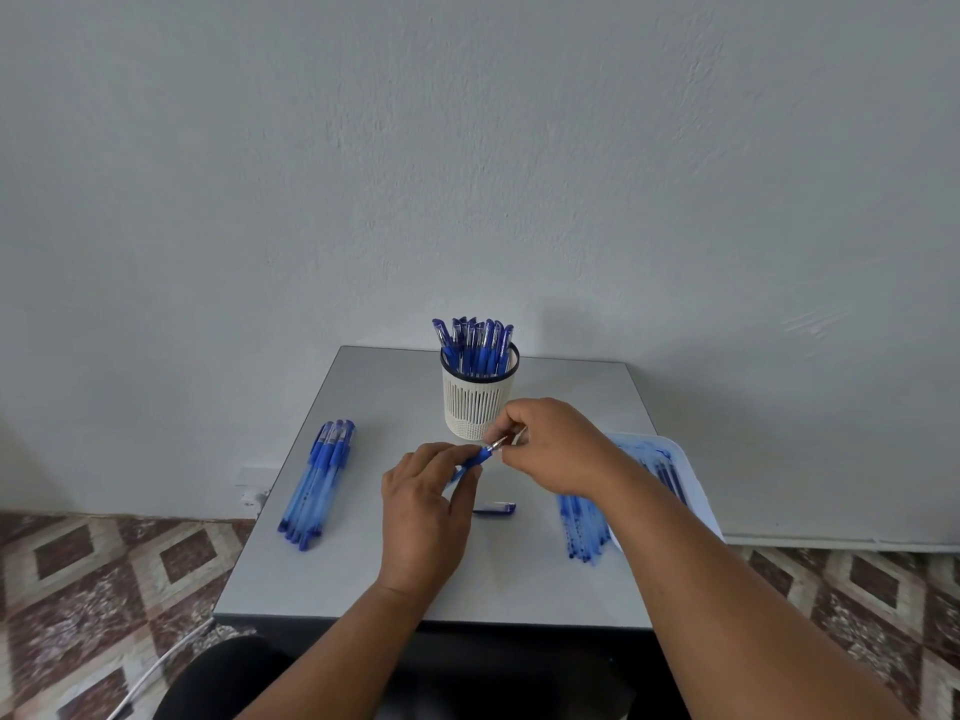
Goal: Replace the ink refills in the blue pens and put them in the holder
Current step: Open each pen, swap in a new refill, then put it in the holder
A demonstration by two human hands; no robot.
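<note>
Currently: grey surface [363, 563] at frame centre. White slotted holder [475, 402] stands upper centre, full of capped pens [475, 345]. Pen bundle [319, 480] lies at left; loose refills [584, 527] at right, beside a white tray [691, 491]. Left hand [423, 511] has its grip curled round a blue pen [475, 459] mid-frame, just below the holder. Right hand [558, 449] pinches that pen's tip end. Blue cap [494, 508] lies below the hands.

A small grey table [363, 563] stands against a white plastered wall [467, 148] on diamond-patterned floor tiles [78, 589]
</note>
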